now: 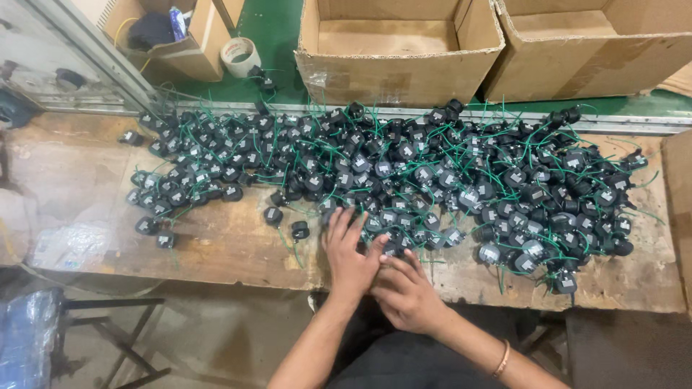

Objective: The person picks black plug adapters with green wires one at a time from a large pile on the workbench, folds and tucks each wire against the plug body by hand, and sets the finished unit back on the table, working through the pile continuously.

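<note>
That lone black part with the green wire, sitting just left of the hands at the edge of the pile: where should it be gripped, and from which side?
Probably by its round black body, coming from above and from the bench's near edge. The lone black part sits apart from the pile on bare wooden bench, so its sides look free. Its thin green wire trails toward the near edge; avoid pulling on that. The left hand is nearest.

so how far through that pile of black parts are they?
Done: nothing clearly finished; both cardboard boxes behind the bench show empty interiors. In hand: left hand and right hand meet at the pile's near edge, apparently on one black part. Left: nearly all the green-wired parts remain heaped.
</note>
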